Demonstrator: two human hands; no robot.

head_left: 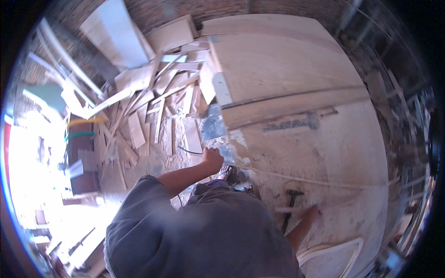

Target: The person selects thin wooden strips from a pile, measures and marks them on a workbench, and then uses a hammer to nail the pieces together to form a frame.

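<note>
My left hand [213, 157] is closed in front of me, by the near left edge of the wooden work surface [287, 153]. What its fingers hold is hidden. A thin dark cord [190, 151] curves out to the left beside it. Over the board on the right, my right hand [314, 214] is smeared by motion, with a pale blurred streak beside it, so its fingers do not show. A dark-headed hammer [292, 200] lies just left of that hand. Across the surface stretches a long thin wooden strip [320, 181], its left end near my left hand.
Stacked large plywood sheets [282, 65] cover the far part of the surface. Scrap boards and offcuts [136, 129] litter the floor on the left. Leaning panels [113, 34] stand by the brick wall. A pale curved frame [340, 255] lies at the lower right.
</note>
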